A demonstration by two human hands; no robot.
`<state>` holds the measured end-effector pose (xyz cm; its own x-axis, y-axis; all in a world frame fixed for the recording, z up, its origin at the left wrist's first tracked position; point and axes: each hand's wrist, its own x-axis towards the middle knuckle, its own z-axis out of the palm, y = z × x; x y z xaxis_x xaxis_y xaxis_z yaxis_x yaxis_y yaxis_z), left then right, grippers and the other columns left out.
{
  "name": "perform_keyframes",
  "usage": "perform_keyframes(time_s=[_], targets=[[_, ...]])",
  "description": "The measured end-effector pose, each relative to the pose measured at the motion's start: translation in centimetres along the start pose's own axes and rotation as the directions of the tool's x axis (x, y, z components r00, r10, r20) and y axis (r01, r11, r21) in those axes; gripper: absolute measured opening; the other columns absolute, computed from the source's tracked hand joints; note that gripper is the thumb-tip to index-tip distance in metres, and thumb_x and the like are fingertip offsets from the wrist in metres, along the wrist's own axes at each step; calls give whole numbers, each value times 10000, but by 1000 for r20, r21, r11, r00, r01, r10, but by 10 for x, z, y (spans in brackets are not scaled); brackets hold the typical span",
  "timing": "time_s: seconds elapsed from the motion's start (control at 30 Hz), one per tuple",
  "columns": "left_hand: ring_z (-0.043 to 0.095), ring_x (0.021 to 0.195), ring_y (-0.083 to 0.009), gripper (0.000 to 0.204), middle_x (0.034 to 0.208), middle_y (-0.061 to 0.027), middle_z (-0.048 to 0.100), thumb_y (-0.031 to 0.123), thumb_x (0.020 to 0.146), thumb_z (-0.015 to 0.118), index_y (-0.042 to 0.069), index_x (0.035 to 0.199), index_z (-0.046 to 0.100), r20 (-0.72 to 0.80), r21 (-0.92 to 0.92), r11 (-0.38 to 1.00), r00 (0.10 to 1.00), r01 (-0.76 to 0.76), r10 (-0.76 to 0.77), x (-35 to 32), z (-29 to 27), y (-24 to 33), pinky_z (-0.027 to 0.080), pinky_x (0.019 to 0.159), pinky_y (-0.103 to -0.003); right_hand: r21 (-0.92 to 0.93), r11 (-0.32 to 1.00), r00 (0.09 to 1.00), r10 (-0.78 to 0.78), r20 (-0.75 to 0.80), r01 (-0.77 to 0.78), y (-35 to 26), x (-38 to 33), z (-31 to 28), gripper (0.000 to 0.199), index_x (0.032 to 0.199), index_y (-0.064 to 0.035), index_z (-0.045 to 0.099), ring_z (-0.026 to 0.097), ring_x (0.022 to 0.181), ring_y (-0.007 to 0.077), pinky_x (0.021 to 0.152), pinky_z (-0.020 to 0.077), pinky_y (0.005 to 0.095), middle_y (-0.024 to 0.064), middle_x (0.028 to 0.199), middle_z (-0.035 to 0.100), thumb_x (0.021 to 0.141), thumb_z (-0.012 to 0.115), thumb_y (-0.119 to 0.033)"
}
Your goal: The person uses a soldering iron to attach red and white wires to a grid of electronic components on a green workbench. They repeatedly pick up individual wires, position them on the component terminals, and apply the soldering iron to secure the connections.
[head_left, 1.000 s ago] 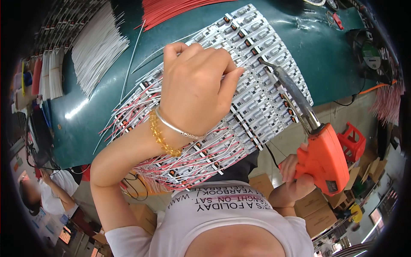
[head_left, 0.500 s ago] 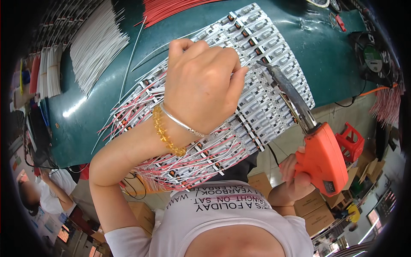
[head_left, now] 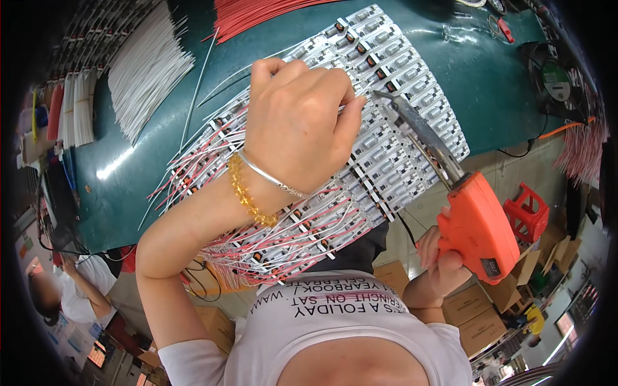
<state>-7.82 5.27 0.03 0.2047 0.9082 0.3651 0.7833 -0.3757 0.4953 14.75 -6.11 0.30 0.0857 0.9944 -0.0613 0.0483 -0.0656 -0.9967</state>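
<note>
My right hand (head_left: 444, 257) is wrapped round the orange handle of a soldering gun (head_left: 483, 225). Its dark tip points up and left, close to the fingers of my left hand and over a panel of small circuit boards (head_left: 421, 80). Above the middle of that panel, my left hand (head_left: 302, 122) is closed, knuckles up; whatever its fingertips pinch is hidden beneath it. Red and white wires (head_left: 309, 228) run from the boards in rows on the near and left side. The far right rows show no wires.
On the green table (head_left: 496, 103) lie a bundle of white wires (head_left: 148, 77) at the left and red wires (head_left: 264, 16) at the far edge. A small dark fan (head_left: 553, 80) stands at the right. A red stool (head_left: 526, 212) and cardboard boxes (head_left: 473, 318) are on the floor.
The soldering gun and my right hand have shifted slightly left and up. My left hand has moved a little left, and the board panel has slid slightly left too.
</note>
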Motion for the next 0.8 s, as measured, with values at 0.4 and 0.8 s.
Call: perform_keyframes(time_s=[0.4,0.8], targets=[[511,616,-190,118,630,-7,579,125,757,694,83,695,603,16,-14,1000,1000,14,-13,-1,-1,0,344,771,-341,-16,1000,1000,7,0,-7,-7,-2,-3,844,1203,159,406,390,362,83,394,367,226,-13,481,415,830,556,-583],[526,691,-197,108,663,-10,592,132,732,716,81,700,626,24,-12,999,999,-38,38,-3,-1,6,350,798,-348,20,1000,999,-6,49,5,-4,-7,-13,697,1106,108,456,417,374,90,408,385,238,-11,496,431,856,562,-534]])
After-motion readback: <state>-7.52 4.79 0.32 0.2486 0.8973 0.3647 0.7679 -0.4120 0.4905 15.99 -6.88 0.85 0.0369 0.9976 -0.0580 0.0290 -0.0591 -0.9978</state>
